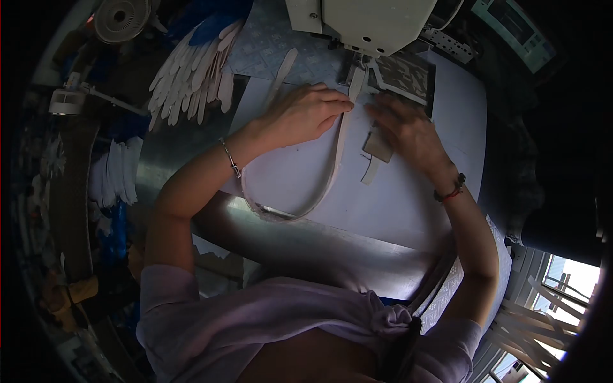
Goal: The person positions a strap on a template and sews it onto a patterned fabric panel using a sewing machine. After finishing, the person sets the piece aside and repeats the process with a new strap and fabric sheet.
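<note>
A long pale strap (pixel 336 159) curves in a U over the white work surface, one end under the head of a sewing machine (pixel 370 25). My left hand (pixel 306 113) pinches the strap's edge just in front of the needle area. On the other side of the strap, my right hand (pixel 405 131) hovers close to the machine with its fingers bent and apart, holding nothing visible. A small brown block (pixel 377 146) lies below my right palm, with a short pale strip (pixel 370 172) beside it.
Many pale strap pieces (pixel 191 80) lie fanned out at the upper left, near a small fan (pixel 122 19). A patterned dark plate (pixel 405 78) sits right of the needle. At the upper right is a lit screen (pixel 517 32). More strips (pixel 530 329) hang at the lower right.
</note>
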Motion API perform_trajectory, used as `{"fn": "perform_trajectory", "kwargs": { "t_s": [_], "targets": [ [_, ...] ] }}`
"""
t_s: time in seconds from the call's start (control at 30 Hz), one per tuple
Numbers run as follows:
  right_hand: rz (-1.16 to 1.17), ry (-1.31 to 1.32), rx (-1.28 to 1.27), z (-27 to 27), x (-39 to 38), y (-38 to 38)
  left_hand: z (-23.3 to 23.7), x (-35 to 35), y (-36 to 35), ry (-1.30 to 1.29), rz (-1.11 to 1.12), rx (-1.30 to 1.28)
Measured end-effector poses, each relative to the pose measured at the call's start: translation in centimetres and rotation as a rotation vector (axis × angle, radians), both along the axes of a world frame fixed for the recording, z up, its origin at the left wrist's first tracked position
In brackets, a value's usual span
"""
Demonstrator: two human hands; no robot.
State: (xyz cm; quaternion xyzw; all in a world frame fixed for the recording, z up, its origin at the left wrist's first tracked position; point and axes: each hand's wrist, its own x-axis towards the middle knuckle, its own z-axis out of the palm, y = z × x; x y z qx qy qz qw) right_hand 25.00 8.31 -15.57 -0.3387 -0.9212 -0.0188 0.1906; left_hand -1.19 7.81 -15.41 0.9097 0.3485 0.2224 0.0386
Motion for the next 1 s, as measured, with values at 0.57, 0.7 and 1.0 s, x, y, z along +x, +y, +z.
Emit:
{"fn": "perform_trajectory", "kwargs": {
  "t_s": [0.57,0.7,1.0],
  "targets": [
    [-0.051,0.086,0.015,-1.2,0.1,-1.7,1.8,-7.0,-0.8,-0.581,0.182,-0.539],
    [-0.048,0.142,0.019,-1.6,0.0,-1.8,-0.2,-12.9,0.4,-1.568,0.329,-1.034],
    [-0.053,0.137,-0.008,-1.5,0.2,-1.8,1.5,-9.8,3.9,-1.861,0.571,-0.996]
  ]
}}
